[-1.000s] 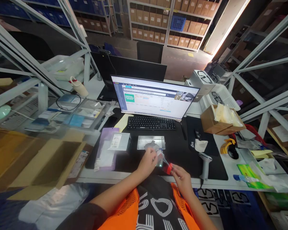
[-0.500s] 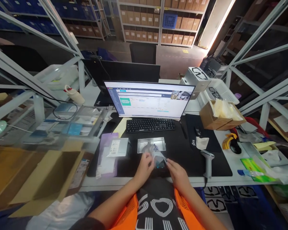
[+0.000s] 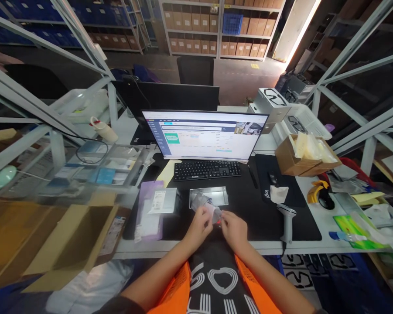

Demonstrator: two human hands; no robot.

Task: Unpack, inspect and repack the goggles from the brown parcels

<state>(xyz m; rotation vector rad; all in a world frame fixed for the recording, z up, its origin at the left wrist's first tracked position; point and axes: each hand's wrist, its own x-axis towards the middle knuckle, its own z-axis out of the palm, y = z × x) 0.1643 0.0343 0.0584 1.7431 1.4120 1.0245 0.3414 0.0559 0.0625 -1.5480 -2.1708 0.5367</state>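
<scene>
At the near edge of the black desk mat point(image 3: 248, 209), seen from the head camera, the left hand point(image 3: 200, 224) and right hand point(image 3: 233, 226) meet over a small clear plastic pouch point(image 3: 212, 212). Both sets of fingers are curled and pinched on it, the left at its left side, the right at its lower right, where a bit of red shows. The pouch hovers just in front of a shallow metal tray point(image 3: 209, 196), which sits below the keyboard point(image 3: 207, 169) and monitor point(image 3: 204, 134). A handheld barcode scanner point(image 3: 287, 220) lies to the right; a purple bag point(image 3: 148, 209) with a labelled packet point(image 3: 162, 199) lies left.
</scene>
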